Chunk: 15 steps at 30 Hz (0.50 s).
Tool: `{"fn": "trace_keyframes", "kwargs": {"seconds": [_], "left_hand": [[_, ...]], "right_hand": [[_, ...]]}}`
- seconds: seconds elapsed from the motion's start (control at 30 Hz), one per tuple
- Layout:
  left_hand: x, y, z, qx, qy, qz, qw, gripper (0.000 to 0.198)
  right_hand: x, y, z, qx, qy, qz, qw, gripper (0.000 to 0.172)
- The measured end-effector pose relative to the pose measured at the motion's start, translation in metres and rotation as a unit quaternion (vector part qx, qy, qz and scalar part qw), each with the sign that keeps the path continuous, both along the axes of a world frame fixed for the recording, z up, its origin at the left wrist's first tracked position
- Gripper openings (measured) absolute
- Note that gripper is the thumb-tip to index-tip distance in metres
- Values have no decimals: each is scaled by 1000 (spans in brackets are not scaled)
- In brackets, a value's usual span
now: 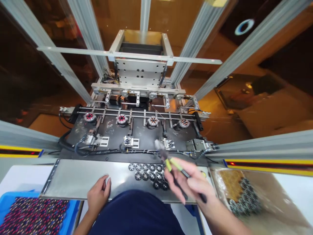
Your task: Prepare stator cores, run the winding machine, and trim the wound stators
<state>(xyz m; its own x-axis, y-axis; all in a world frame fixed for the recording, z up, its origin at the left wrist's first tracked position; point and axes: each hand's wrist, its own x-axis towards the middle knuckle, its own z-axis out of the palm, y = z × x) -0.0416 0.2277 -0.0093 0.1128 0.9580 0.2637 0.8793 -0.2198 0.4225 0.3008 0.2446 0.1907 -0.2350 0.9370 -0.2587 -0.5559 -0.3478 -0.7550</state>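
My right hand grips pliers with yellow-green and black handles. Their jaws are blurred by motion and point away from me, over the black machine bed near one of its small metal clamps. Under and beside this hand, several round, spoked black-and-silver discs lie in rows on the metal shelf; some are hidden by the fingers. My left hand rests at the shelf's front edge, its fingers curled together, with nothing visible in them.
Four round wound parts sit on posts across the machine bed. At lower left is a blue bin of wound parts; at right, a plastic bag with metal rings. Yellow sensor bars and metal uprights flank the opening.
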Motion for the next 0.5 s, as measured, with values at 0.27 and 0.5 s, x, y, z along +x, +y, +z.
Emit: {"fn": "trace_keyframes", "kwargs": {"seconds": [0.27,0.5], "left_hand": [[-9,-2,-17,13,45,-3,999,35],[-8,-4,-13,-24,41,13,999,40]], "right_hand": [[81,43,-53,-107,-60,-253,960,28],[86,53,-77,-125,-33,-269,955,22]]}}
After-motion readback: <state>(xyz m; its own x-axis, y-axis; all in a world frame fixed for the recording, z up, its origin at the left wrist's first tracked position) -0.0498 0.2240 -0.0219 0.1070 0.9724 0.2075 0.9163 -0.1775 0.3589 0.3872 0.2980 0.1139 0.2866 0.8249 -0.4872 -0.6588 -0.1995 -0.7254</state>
